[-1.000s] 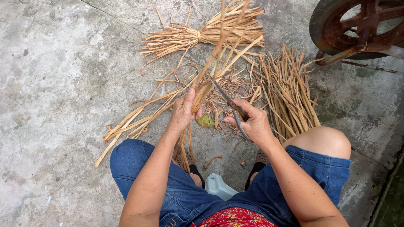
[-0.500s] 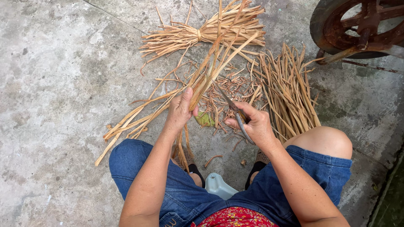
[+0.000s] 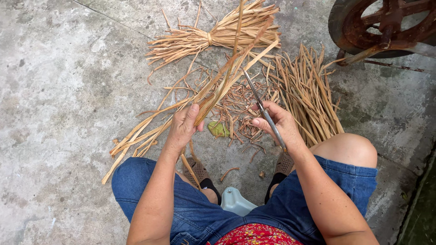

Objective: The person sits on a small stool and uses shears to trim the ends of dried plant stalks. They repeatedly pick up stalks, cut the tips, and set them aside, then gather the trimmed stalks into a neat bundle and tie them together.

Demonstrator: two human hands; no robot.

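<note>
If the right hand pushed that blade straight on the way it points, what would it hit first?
Probably the dried strips held up by the left hand; the knife in the right hand points at them, though depth is unclear.

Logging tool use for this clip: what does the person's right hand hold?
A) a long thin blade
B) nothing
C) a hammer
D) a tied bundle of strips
A: the right hand grips a long thin blade pointing up toward the dried strips held in the left hand.
</note>
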